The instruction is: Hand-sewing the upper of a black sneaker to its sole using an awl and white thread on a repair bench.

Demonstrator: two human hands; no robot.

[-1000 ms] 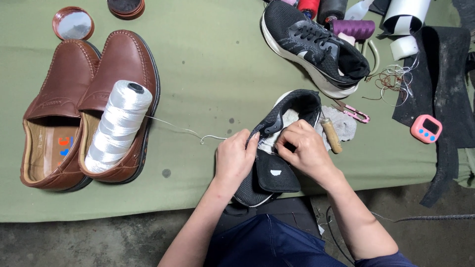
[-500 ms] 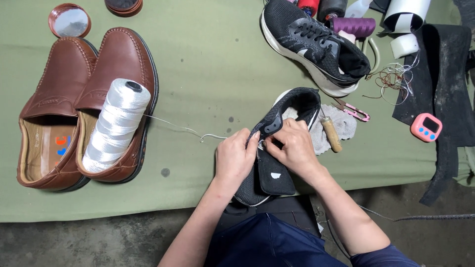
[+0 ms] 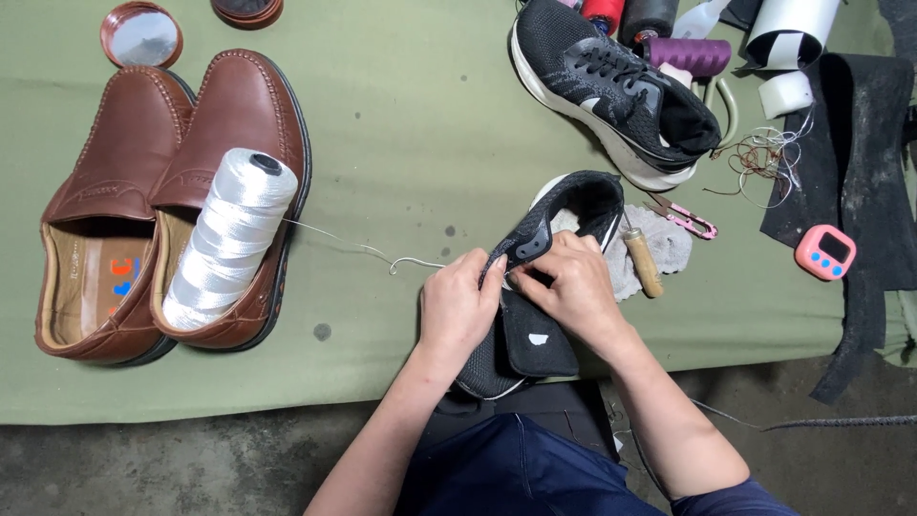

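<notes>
A black knit sneaker (image 3: 564,215) lies on the green cloth near the table's front edge, heel toward me. My left hand (image 3: 458,306) grips its left side by the collar. My right hand (image 3: 568,287) pinches the upper and tongue from the right, fingers closed on the fabric. White thread (image 3: 353,247) runs from a large white spool (image 3: 229,239) across the cloth to the spot between my hands. Any needle is hidden by my fingers.
The spool rests on a pair of brown loafers (image 3: 162,191) at left. A second black sneaker (image 3: 611,86) sits at the back. A wooden-handled awl (image 3: 642,260), pink snips (image 3: 683,218), a pink timer (image 3: 825,252), thread cones (image 3: 688,55) and black material (image 3: 860,162) lie right.
Both hands shifted slightly on the sneaker, the right hand sliding a little left over the upper. The thread's curl lies much as before.
</notes>
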